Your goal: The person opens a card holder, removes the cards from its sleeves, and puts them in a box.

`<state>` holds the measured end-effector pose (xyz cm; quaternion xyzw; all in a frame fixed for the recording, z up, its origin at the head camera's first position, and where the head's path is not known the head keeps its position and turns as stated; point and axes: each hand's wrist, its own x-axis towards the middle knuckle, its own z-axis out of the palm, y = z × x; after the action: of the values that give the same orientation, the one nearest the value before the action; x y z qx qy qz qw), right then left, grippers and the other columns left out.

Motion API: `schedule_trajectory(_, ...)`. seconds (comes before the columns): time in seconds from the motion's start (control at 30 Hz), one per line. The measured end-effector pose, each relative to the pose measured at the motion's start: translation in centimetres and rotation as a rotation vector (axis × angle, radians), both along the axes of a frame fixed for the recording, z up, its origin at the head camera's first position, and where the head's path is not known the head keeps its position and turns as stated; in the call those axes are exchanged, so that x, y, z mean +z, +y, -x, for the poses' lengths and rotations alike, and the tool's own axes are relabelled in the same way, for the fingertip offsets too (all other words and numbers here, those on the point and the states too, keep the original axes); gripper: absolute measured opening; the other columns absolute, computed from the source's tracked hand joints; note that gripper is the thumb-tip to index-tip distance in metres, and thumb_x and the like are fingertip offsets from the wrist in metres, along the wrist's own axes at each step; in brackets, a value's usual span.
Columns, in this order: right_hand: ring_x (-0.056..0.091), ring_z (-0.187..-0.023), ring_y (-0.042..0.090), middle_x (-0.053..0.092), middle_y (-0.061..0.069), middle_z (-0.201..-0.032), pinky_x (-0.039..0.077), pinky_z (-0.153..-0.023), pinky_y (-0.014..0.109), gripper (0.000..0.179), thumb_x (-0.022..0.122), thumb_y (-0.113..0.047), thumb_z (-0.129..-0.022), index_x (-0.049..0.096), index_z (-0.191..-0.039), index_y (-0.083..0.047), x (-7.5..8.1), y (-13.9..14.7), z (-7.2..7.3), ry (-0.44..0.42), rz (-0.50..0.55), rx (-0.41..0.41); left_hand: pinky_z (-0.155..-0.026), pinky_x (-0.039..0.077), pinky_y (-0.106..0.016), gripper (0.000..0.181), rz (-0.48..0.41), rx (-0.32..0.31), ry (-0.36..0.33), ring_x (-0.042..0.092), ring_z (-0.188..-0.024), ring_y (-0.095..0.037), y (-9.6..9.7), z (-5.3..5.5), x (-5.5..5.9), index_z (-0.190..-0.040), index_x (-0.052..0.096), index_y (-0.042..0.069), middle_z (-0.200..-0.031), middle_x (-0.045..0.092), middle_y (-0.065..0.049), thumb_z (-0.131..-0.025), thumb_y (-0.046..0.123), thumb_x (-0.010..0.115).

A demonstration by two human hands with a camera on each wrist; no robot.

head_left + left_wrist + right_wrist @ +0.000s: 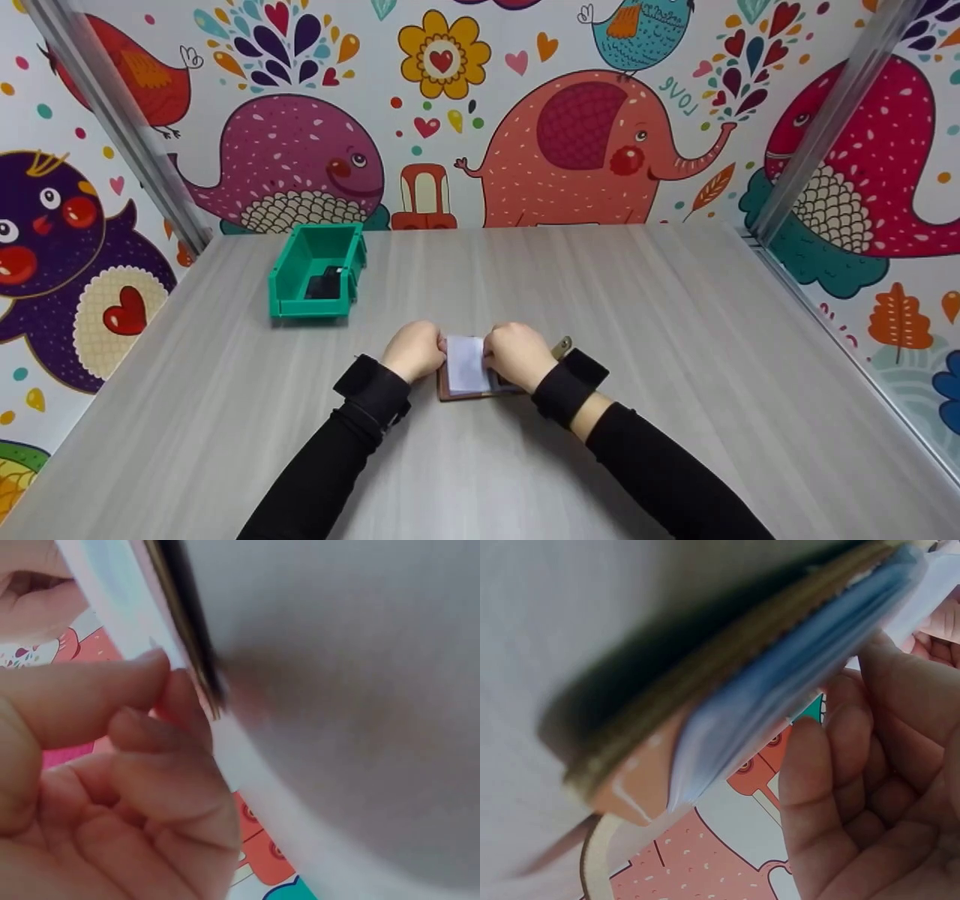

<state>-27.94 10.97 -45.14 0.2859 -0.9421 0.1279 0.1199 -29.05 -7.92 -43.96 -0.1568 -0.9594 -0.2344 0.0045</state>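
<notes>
Wallet [444, 391] open | left hand [414, 351] pinches its edge, right hand [519, 356] pinches white leaf [466, 366] | probably separating leaf; next needs gentle touch

A faint, wood-like streaking is borne by the pale grey surface [660, 315]. Near its far left corner a green bin [309, 307] is set, its low front turned away from the far edge. A brown card holder [466, 367] is laid open about midway between the left and right edges, its strap [561, 347] pointed toward the far right corner
</notes>
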Motion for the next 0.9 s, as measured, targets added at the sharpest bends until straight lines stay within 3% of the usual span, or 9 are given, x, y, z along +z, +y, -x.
schedule_trajectory(0.17, 0.064, -0.070, 0.026, 0.063, 0.008, -0.073, 0.053, -0.065, 0.040, 0.014, 0.083, -0.011, -0.076, 0.072, -0.069, -0.007, 0.0, 0.0, 0.0, -0.004, 0.002, 0.001, -0.066, 0.047, -0.037, 0.010, -0.022, 0.043, 0.030, 0.053, -0.065, -0.022, 0.2, -0.1, 0.8, -0.070, 0.065, 0.006, -0.070, 0.060, -0.003, -0.077, -0.001, 0.064)
schedule_trajectory(0.3, 0.065, -0.070, 0.027, 0.063, 0.008, -0.073, 0.053, -0.065, 0.040, 0.014, 0.083, -0.010, -0.076, 0.071, -0.069, -0.007, 0.0, 0.0, 0.0, -0.006, 0.006, 0.002, -0.074, 0.050, -0.041, 0.004, -0.060, 0.051, 0.034, 0.061, -0.074, -0.027, 0.6, -0.5, 1.3, -0.078, 0.068, 0.003, -0.080, 0.067, -0.008, -0.082, 0.004, 0.068)
schedule_trajectory(0.53, 0.064, -0.068, 0.027, 0.064, 0.009, -0.072, 0.052, -0.063, 0.040, 0.015, 0.083, -0.010, -0.077, 0.071, -0.068, -0.007, 0.1, 0.0, -0.1, 0.003, 0.004, 0.003, -0.068, 0.049, -0.038, 0.011, -0.043, 0.021, 0.042, 0.056, -0.068, -0.022, 1.0, -1.2, 0.9, -0.075, 0.064, 0.006, -0.075, 0.062, -0.004, -0.080, 0.005, 0.074)
schedule_trajectory(0.77, 0.065, -0.068, 0.027, 0.066, 0.010, -0.073, 0.052, -0.064, 0.040, 0.013, 0.082, -0.010, -0.077, 0.072, -0.069, -0.007, 0.1, 0.1, -0.1, 0.004, 0.007, 0.006, -0.060, 0.043, -0.034, 0.014, -0.015, -0.015, 0.049, 0.047, -0.060, -0.019, 1.1, -1.4, 0.2, -0.069, 0.058, 0.008, -0.067, 0.053, -0.001, -0.073, -0.001, 0.066)
schedule_trajectory(0.9, 0.065, -0.068, 0.027, 0.066, 0.010, -0.073, 0.052, -0.064, 0.040, 0.013, 0.083, -0.010, -0.076, 0.073, -0.069, -0.006, 0.1, 0.1, -0.1, 0.001, 0.009, 0.002, -0.059, 0.042, -0.033, 0.017, 0.006, -0.031, 0.052, 0.046, -0.059, -0.019, 1.3, -1.3, 0.0, -0.066, 0.057, 0.009, -0.064, 0.051, 0.001, -0.073, -0.002, 0.068)
